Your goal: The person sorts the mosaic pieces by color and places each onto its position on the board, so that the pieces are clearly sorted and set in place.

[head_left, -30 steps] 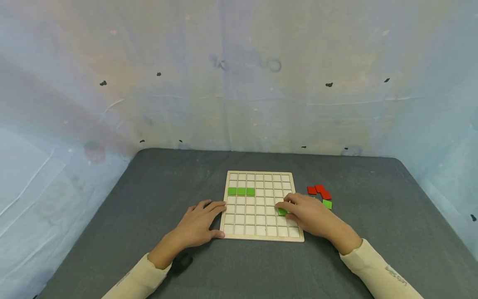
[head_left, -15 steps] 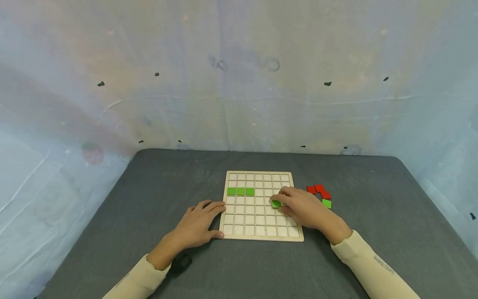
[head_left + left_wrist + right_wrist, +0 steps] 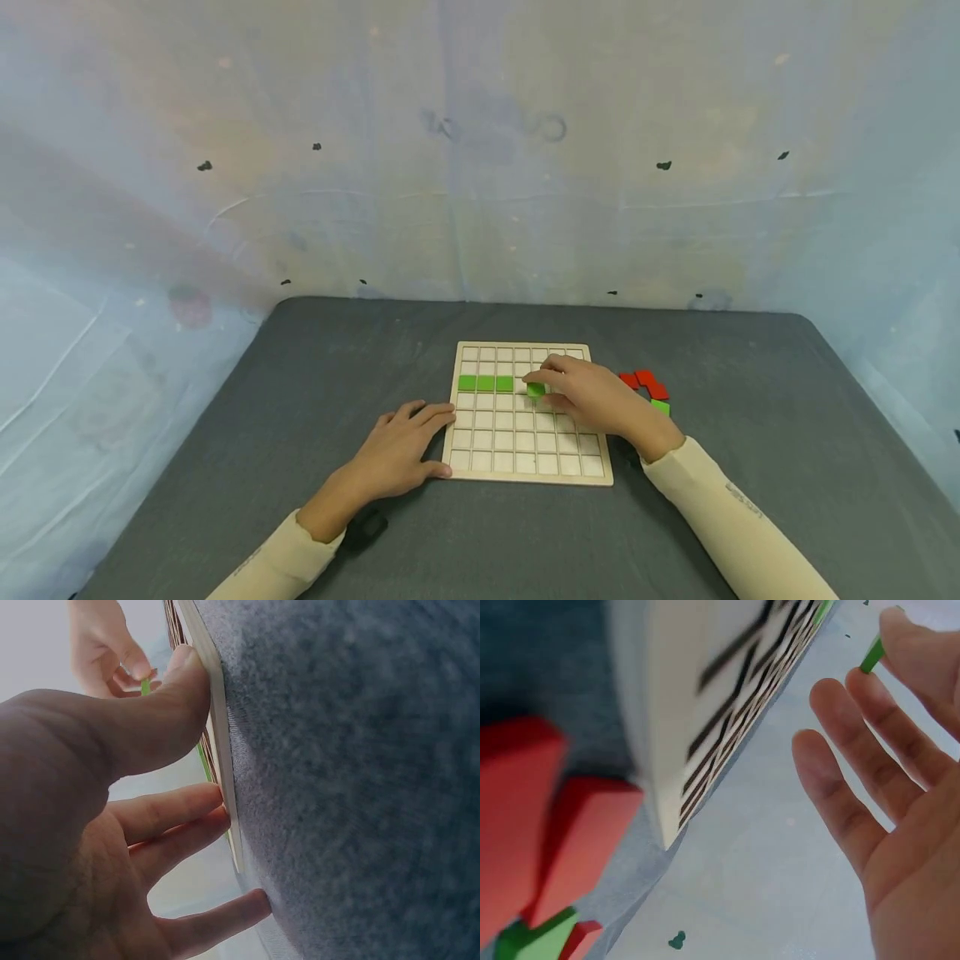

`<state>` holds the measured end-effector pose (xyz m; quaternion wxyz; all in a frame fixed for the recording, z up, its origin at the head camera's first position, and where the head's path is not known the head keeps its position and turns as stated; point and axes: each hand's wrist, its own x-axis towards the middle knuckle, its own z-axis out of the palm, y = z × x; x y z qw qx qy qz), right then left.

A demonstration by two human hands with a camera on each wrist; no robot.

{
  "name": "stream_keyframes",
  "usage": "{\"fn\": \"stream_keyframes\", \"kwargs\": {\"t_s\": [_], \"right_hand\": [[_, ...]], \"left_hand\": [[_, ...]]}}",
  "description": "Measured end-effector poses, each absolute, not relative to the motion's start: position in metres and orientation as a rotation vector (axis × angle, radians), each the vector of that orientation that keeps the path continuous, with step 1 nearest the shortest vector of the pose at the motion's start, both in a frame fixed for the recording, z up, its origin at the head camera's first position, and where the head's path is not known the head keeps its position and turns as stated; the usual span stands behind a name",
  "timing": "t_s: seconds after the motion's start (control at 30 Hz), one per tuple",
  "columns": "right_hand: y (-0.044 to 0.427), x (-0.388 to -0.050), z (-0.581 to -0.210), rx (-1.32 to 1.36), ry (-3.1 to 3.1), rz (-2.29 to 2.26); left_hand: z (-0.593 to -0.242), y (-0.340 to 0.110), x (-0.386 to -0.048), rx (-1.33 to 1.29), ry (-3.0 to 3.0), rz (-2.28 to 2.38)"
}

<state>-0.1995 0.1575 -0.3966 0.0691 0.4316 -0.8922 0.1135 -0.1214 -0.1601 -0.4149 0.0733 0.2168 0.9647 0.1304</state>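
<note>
We've got right hand [image 3: 596, 402] pinching a green tile [image 3: 536, 390] over the board [image 3: 525, 479]; left hand [image 3: 397, 454] loose, touching its left edge; red tiles [image 3: 657, 390] sit off its right edge

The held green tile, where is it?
In the head view, the held green tile is in the right hand's grip over the gridded board, right of three green tiles.

head view faces forward-down from above; close wrist views share the board [image 3: 504, 421].
</note>
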Motion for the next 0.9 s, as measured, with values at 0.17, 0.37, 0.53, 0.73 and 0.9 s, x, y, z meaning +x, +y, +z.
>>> {"fn": "stream_keyframes", "kwargs": {"t_s": [0.17,0.37,0.53,0.73,0.9], "right_hand": [[0.149,-0.206,-0.394,1.296,-2.708,0.386],[0.141,-0.214,-0.398,1.301,-2.742,0.462],[0.137,-0.22,-0.402,1.283,-2.796,0.458],[0.134,-0.221,-0.407,1.285,-2.858,0.436],[0.132,-0.22,-0.409,1.261,-2.902,0.386]], "left_hand": [[-0.415,-0.161,-0.121,0.659,2.908,0.389],[-0.414,-0.162,-0.119,0.673,2.899,0.394],[-0.413,-0.162,-0.118,0.665,2.91,0.387],[-0.412,-0.163,-0.117,0.652,2.904,0.38],[-0.413,-0.163,-0.116,0.643,2.895,0.387]]}}
